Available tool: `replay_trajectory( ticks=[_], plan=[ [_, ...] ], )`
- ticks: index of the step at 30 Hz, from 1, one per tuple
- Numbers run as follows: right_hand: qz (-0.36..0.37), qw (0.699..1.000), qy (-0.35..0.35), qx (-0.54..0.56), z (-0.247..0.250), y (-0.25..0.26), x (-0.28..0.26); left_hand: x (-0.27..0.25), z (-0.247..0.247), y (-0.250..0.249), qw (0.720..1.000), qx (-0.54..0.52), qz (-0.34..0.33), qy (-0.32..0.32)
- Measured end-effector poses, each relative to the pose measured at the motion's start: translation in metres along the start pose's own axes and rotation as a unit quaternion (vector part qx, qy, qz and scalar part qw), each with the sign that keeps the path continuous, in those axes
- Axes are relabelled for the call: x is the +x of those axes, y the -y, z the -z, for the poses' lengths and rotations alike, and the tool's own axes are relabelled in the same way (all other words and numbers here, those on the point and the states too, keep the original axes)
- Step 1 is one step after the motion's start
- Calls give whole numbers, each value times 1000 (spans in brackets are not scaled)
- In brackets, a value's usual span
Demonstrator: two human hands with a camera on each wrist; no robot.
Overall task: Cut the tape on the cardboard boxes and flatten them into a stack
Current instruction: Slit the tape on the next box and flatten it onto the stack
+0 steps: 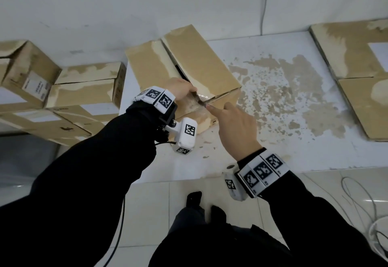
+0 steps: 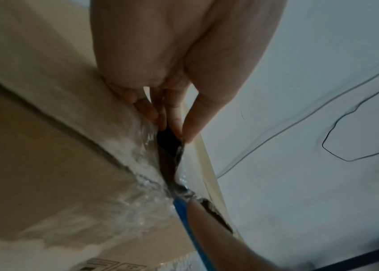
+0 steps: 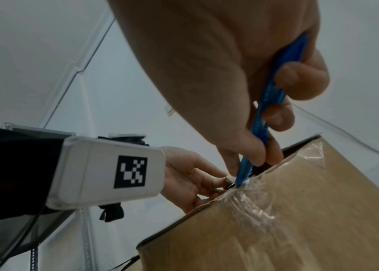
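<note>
A brown cardboard box (image 1: 189,61) stands on the white table (image 1: 273,153), its top seam partly split. My left hand (image 1: 180,90) grips the left top flap at the box's near edge, with fingers curled into the seam gap (image 2: 167,141). My right hand (image 1: 235,128) holds a blue utility knife (image 3: 269,102), forefinger laid along it. The blade tip sits in the crumpled clear tape (image 3: 251,190) at the near end of the seam. The same knife (image 2: 184,216) shows from below in the left wrist view.
Several taped cardboard boxes (image 1: 84,86) are piled at the left beside the table. Flattened cardboard (image 1: 357,56) lies at the table's right end. The tabletop has a worn brown patch (image 1: 294,90). Cables (image 1: 357,201) trail on the tiled floor at the right.
</note>
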State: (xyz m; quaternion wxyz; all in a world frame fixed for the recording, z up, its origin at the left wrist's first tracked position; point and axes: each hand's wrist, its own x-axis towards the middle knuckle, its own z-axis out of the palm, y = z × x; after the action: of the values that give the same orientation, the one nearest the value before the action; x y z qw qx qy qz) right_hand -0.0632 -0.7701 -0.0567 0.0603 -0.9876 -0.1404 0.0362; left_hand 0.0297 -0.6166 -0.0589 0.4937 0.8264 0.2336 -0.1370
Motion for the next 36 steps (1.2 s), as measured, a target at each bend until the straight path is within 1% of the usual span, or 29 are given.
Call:
replay_trajectory(
  ticks=[5, 8, 10, 12, 13, 14, 15, 16, 17, 19, 20, 22, 26, 27, 29, 31, 32, 33, 34, 36],
  plan=[
    [-22, 1000, 0, 9, -1, -2, -8, -2, -4, 3, 1000, -15, 14, 2],
    [-42, 999, -19, 10, -3, -2, 3, -4, -2, 3, 999, -34, 7, -2],
    [-67, 997, -28, 15, 0, -21, 9, -4, -4, 5, 999, -36, 5, -2],
    [-49, 998, -18, 42, 5, -48, 4, -2, -9, 4, 1000, -11, -16, -14],
    [-31, 995, -7, 92, 8, -59, -3, 0, -11, 5, 999, 13, -31, -21],
    [-18, 985, 6, 170, 12, -66, -11, 1, -13, 4, 998, 46, -46, -24],
    [-18, 969, 10, 247, 15, -70, -16, 2, -13, 3, 995, 79, -58, -23],
    [-29, 951, 2, 306, 17, -73, -18, 2, -11, 0, 992, 104, -70, -15],
    [-44, 939, -21, 342, 19, -75, -16, 4, -8, -1, 989, 124, -82, -3],
    [-72, 922, -73, 372, 21, -79, -5, 4, 2, -4, 973, 195, -117, 24],
    [-82, 919, -90, 375, 21, -82, 3, 4, 8, -7, 960, 239, -142, 31],
    [-103, 915, -108, 374, 21, -88, 19, 5, 22, -10, 932, 319, -169, 40],
    [-169, 896, -140, 387, 25, -102, 46, 19, 57, -18, 867, 456, -187, 65],
    [-183, 894, -132, 388, 23, -103, 51, 24, 64, -21, 851, 487, -186, 63],
    [-200, 888, -93, 404, 17, -100, 56, 31, 72, -27, 825, 534, -184, 28],
    [-223, 863, -54, 450, 5, -90, 53, 35, 75, -30, 790, 583, -188, -10],
    [-233, 853, -39, 465, -1, -83, 47, 34, 73, -31, 771, 605, -196, -16],
    [-234, 844, -33, 481, -7, -75, 41, 31, 69, -29, 759, 615, -214, -8],
    [-234, 828, -31, 508, -9, -67, 35, 26, 61, -27, 763, 603, -234, 22],
    [-222, 781, -17, 583, -14, -55, 23, 5, 38, -22, 789, 540, -267, 119]
  ],
)
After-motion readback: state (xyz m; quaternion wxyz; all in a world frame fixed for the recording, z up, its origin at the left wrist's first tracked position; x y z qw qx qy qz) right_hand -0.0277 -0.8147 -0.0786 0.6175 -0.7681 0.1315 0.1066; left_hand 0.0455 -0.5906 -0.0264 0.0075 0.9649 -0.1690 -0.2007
